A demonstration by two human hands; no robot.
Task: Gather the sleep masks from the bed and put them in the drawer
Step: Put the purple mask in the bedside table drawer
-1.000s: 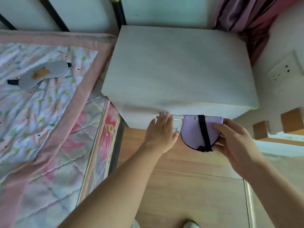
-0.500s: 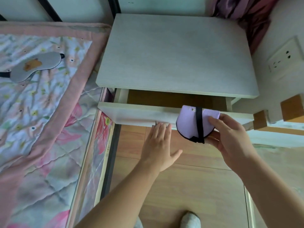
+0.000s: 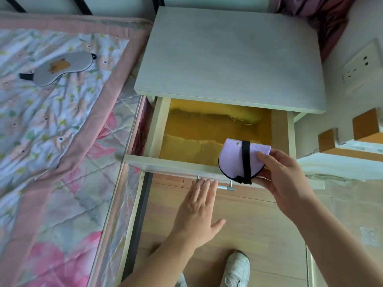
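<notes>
A folded lilac sleep mask [image 3: 234, 160] with a black strap is pinched in my right hand [image 3: 284, 175], held over the front right corner of the drawer [image 3: 157, 129]. The drawer stands pulled out from the pale nightstand [image 3: 228, 59]; its yellow-lined bottom holds nothing. My left hand [image 3: 196, 212] is flat with fingers spread, its fingertips at the metal drawer handle [image 3: 223, 187] and not gripping it. A grey sleep mask [image 3: 62, 68] with an orange patch lies on the floral bed cover [image 3: 51, 125] at the upper left.
The bed edge and its metal frame [image 3: 132, 220] run along the left of the drawer. A wall socket [image 3: 360, 65] and wooden blocks [image 3: 366, 123] are at the right. Dark pink curtains [image 3: 323, 19] hang behind the nightstand. My white shoe [image 3: 236, 268] stands on the wooden floor.
The drawer went from shut to pulled far out. My left hand let go of the handle and opened flat. My right hand carried the lilac mask over the drawer's front edge.
</notes>
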